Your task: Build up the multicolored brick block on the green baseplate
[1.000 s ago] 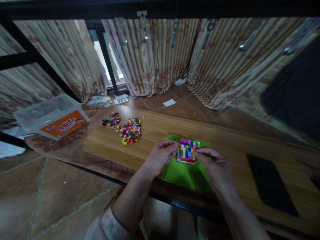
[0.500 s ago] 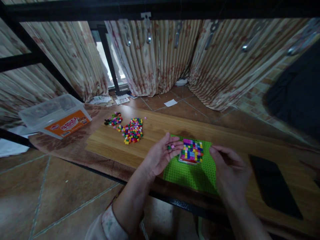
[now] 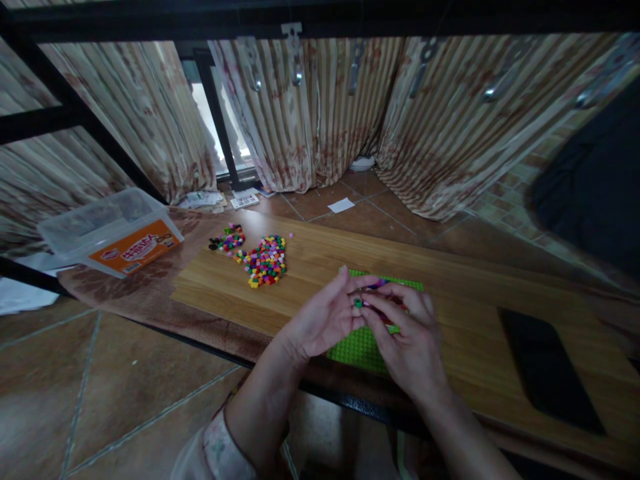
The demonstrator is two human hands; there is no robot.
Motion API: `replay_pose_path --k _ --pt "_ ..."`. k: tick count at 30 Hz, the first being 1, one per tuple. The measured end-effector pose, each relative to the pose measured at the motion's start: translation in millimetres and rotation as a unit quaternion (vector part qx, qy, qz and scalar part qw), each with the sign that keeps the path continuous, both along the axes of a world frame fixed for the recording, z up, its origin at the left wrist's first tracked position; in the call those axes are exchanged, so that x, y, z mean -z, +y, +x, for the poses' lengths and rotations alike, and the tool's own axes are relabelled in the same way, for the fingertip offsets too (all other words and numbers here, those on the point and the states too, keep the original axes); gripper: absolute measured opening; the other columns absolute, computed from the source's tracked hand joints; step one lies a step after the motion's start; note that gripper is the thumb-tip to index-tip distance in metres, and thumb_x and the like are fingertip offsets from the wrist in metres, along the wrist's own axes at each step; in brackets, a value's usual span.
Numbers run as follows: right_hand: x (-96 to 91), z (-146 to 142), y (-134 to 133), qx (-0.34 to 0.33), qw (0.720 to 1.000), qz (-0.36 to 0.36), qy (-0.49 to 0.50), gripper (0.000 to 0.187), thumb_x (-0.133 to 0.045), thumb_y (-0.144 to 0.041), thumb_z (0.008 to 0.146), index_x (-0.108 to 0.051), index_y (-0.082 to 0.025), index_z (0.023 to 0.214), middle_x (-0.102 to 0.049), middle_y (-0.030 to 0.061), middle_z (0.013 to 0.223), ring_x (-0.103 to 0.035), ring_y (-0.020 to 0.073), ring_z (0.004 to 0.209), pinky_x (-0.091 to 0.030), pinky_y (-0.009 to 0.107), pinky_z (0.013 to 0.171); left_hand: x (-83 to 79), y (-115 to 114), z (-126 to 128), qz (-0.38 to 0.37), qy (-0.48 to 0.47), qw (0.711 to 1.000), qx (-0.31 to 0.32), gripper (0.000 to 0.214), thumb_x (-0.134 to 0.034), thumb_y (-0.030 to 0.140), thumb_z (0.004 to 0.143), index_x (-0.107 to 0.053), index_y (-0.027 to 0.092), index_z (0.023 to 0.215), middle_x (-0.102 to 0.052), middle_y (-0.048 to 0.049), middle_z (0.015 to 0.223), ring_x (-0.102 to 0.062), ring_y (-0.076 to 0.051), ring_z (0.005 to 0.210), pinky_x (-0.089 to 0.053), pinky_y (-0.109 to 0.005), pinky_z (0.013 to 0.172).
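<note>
My left hand (image 3: 325, 319) is cupped palm-up over the left edge of a green baseplate (image 3: 357, 347), with small bricks resting in its fingers. My right hand (image 3: 403, 333) lies across the plate and pinches a small green brick (image 3: 358, 303) at the left hand's fingertips. The block of coloured bricks built on the plate is almost wholly hidden under my right hand; only a thin purple strip (image 3: 376, 284) shows. A heap of loose coloured bricks (image 3: 264, 261) lies on the wooden table (image 3: 310, 257) to the far left, with a smaller heap (image 3: 227, 238) beyond it.
A clear plastic box with an orange label (image 3: 113, 231) stands at the table's left end. A dark flat rectangle (image 3: 547, 367) lies on the table to the right. Patterned curtains, a black metal frame and a tiled floor surround the table.
My right hand came in from the right and now covers the built block, meeting the left hand's fingertips. The left hand stayed cupped with small bricks in it.
</note>
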State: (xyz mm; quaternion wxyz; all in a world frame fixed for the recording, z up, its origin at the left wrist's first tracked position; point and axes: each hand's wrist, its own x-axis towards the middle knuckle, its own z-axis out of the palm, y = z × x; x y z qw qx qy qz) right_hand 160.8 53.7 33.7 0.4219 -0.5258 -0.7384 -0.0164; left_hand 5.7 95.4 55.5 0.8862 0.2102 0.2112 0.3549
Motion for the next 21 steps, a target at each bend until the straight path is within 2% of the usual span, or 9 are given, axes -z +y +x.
replay_pose_path --k 6,13,21 --pt "-1.2 3.2 3.3 0.003 1.0 -0.004 -0.011 0.012 -0.061 -0.028 0.092 -0.071 -0.026 0.096 -0.068 0.0036 0.098 -0.057 0.0206 0.092 -0.046 0.039 0.082 0.6 0.0 0.7 0.0 0.002 1.0 0.003 0.048 -0.046 0.053 0.096 -0.07 0.014 0.109 -0.07 -0.0097 0.098 -0.064 -0.013 0.086 -0.047 -0.024 0.085" --pt "-4.5 11.9 3.9 -0.005 1.0 -0.011 0.021 0.008 -0.06 -0.027 0.092 -0.067 -0.025 0.095 -0.07 0.0021 0.091 -0.06 0.0186 0.087 -0.047 0.036 0.079 -1.0 -0.5 0.6 0.021 0.008 1.0 0.021 0.048 -0.045 0.052 0.096 -0.068 0.013 0.114 -0.07 -0.0132 0.11 -0.065 -0.018 0.102 -0.046 -0.031 0.097" --pt "-3.7 17.3 5.3 -0.002 0.999 -0.031 0.008 0.012 -0.059 -0.032 0.093 -0.069 -0.025 0.095 -0.071 0.0024 0.091 -0.061 0.0189 0.087 -0.048 0.035 0.078 0.9 0.0 -0.9 0.047 0.036 0.998 0.018 0.048 -0.055 0.052 0.092 -0.065 0.013 0.119 -0.07 -0.0144 0.111 -0.066 -0.019 0.105 -0.047 -0.032 0.098"
